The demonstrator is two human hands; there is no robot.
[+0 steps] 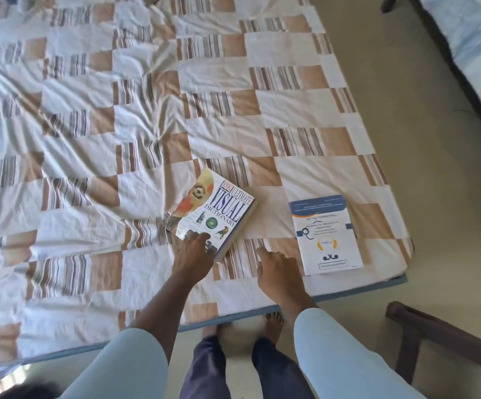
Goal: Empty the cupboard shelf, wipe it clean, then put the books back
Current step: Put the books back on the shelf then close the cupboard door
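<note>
While two books lie out on the bed [95,116], the emptying looks at least partly done; the cupboard itself is out of view, so wiping and restocking cannot be judged. The left hand [193,251] rests spread fingers on the near corner of the thick, glossy Visual Dictionary [219,208], flat on the rumpled patchwork sheet. The right hand [276,269] hovers just beside it, loosely open, index finger forward, holding nothing. Well to the right lies a thinner white-and-blue paperback [325,234], near the mattress edge. A dark wooden chair [435,332] stands at the lower right.
</note>
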